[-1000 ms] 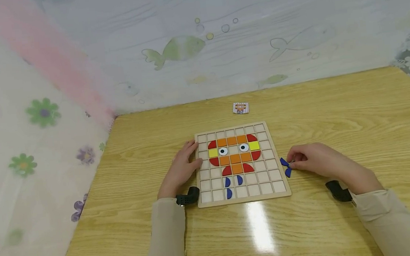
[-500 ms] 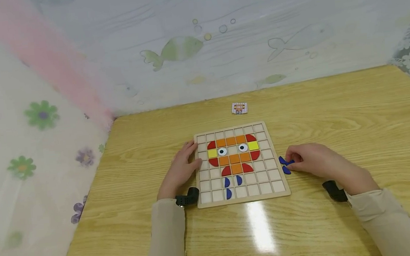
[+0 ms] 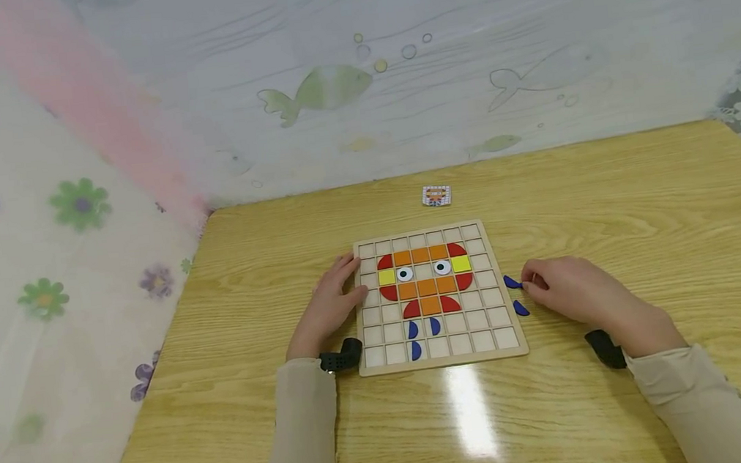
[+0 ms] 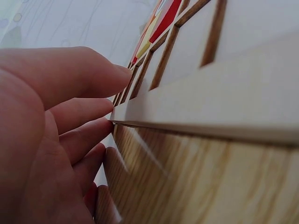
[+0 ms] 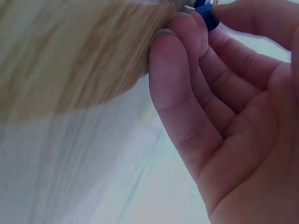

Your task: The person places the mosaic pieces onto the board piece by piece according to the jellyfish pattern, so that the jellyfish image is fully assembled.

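In the head view a square wooden grid board point(image 3: 502, 317) lies on the table with orange, red and yellow tiles, two eye pieces and several blue half-circle pieces point(image 3: 415, 350) in its cells. My left hand point(image 3: 329, 305) rests at the board's left edge, its fingers fairly straight and touching the frame. Right of the board, my right hand point(image 3: 570, 291) pinches a small blue half-circle piece point(image 5: 209, 17) between thumb and fingers; the fingertips mostly hide it in the head view. Close by lie two loose blue half-circle pieces, one upper point(image 3: 512, 282) and one lower point(image 3: 520, 308).
A small picture card point(image 3: 436, 195) with a gridded coloured pattern lies behind the board. The wood-grain table point(image 3: 606, 203) meets a wall covering point(image 3: 199, 92) printed with fish at the back. Black wrist devices point(image 3: 606, 349) sit at both wrists.
Three blue pieces showed by my right fingertips half a second ago; now two lie there and one is pinched. The right hand has shifted slightly; the left hand stays at the board.
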The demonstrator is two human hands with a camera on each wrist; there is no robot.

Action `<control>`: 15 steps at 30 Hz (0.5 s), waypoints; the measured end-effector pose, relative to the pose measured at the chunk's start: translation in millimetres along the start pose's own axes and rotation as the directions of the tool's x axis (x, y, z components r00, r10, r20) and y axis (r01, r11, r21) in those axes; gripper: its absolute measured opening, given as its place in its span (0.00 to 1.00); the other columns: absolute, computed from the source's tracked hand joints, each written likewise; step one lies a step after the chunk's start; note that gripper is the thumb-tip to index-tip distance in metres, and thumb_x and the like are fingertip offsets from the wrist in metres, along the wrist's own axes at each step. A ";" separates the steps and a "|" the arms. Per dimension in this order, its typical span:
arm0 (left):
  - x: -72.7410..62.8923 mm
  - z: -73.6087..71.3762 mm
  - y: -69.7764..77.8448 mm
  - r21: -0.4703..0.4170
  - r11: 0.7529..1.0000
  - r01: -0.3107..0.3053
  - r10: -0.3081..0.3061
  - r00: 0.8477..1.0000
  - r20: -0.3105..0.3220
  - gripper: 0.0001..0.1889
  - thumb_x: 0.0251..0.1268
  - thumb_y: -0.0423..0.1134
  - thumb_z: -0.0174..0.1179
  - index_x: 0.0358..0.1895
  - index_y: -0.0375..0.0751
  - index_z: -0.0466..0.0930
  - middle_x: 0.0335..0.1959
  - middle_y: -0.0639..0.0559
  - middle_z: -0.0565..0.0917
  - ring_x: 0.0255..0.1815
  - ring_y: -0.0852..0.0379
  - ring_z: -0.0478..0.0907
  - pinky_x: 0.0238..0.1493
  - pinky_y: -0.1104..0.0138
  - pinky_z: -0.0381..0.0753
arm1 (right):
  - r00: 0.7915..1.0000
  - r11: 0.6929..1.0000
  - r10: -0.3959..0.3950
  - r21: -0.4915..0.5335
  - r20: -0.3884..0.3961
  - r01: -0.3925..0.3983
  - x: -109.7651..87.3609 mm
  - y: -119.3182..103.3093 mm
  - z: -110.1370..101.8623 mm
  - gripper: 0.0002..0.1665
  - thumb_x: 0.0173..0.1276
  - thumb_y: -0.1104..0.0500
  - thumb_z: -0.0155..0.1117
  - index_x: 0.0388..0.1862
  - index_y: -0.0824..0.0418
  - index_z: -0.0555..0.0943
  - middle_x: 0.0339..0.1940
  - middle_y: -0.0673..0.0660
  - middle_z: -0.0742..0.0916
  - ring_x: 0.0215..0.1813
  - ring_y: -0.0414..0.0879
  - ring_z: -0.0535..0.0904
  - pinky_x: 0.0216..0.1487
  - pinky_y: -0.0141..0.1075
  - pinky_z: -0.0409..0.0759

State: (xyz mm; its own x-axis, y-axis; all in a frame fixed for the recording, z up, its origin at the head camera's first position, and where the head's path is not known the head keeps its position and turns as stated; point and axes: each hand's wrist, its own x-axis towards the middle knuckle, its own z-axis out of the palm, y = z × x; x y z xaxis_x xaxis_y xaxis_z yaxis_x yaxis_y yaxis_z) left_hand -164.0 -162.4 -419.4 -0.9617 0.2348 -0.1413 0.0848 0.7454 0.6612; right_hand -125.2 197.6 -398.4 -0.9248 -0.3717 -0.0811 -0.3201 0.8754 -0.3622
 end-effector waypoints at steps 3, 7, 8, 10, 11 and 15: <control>0.0 0.5 0.2 -0.002 1.000 0.000 0.000 1.000 0.000 0.30 0.62 0.47 0.50 0.68 0.52 0.56 0.69 0.62 0.50 0.70 0.58 0.40 0.65 0.51 0.44 | 1.000 1.000 -0.008 -0.017 -0.015 0.007 0.0 0.6 -0.8 0.07 0.61 0.58 0.54 0.33 0.58 0.79 0.22 0.46 0.78 0.24 0.41 0.69 0.28 0.37 0.70; -0.6 0.5 0.0 -0.007 1.000 -0.001 0.001 1.000 0.000 0.30 0.63 0.47 0.50 0.68 0.52 0.55 0.69 0.62 0.50 0.70 0.58 0.40 0.65 0.51 0.43 | 1.000 1.000 0.001 -0.004 -0.026 -0.001 -0.2 0.8 -1.7 0.07 0.61 0.58 0.55 0.33 0.58 0.79 0.24 0.47 0.78 0.25 0.41 0.70 0.30 0.38 0.71; -0.7 0.4 -0.1 -0.008 1.000 -0.002 0.002 1.000 0.001 0.30 0.63 0.47 0.50 0.68 0.52 0.55 0.70 0.61 0.49 0.70 0.58 0.40 0.65 0.51 0.43 | 1.000 1.000 0.005 0.002 -0.030 -0.005 -0.1 0.6 -1.9 0.07 0.61 0.57 0.55 0.33 0.58 0.79 0.24 0.47 0.78 0.26 0.41 0.70 0.30 0.38 0.71; -1.1 0.1 -0.3 -0.010 1.000 -0.002 0.002 1.000 0.003 0.30 0.63 0.47 0.50 0.68 0.52 0.55 0.70 0.61 0.49 0.70 0.57 0.40 0.65 0.50 0.44 | 0.999 1.000 0.011 0.016 -0.040 -0.010 0.5 -0.7 -2.5 0.06 0.60 0.58 0.56 0.33 0.58 0.79 0.24 0.47 0.79 0.27 0.41 0.71 0.31 0.38 0.71; -1.2 -0.1 -0.4 -0.009 1.000 -0.004 0.004 1.000 0.004 0.30 0.63 0.47 0.50 0.68 0.52 0.55 0.70 0.61 0.49 0.70 0.57 0.40 0.65 0.50 0.44 | 0.999 1.000 0.007 0.026 -0.047 -0.005 1.2 -1.9 -2.8 0.06 0.60 0.58 0.56 0.34 0.58 0.79 0.25 0.47 0.79 0.27 0.41 0.71 0.31 0.38 0.71; -1.1 -0.5 -0.2 -0.011 1.000 -0.004 0.004 1.000 0.002 0.30 0.63 0.47 0.49 0.68 0.52 0.55 0.70 0.61 0.49 0.70 0.57 0.40 0.65 0.51 0.44 | 0.998 0.998 -0.007 0.065 -0.060 0.011 5.5 -9.6 -4.3 0.08 0.59 0.59 0.58 0.38 0.58 0.79 0.25 0.47 0.79 0.28 0.41 0.72 0.31 0.36 0.72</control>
State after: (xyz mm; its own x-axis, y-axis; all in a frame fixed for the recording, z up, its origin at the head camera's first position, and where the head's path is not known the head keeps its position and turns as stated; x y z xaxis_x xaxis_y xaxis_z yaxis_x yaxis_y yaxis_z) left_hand -163.1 -163.2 -419.0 -0.9608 0.2389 -0.1407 0.0854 0.7378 0.6696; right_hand -128.2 188.5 -391.4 -0.9333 -0.3585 -0.0232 -0.3158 0.8495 -0.4227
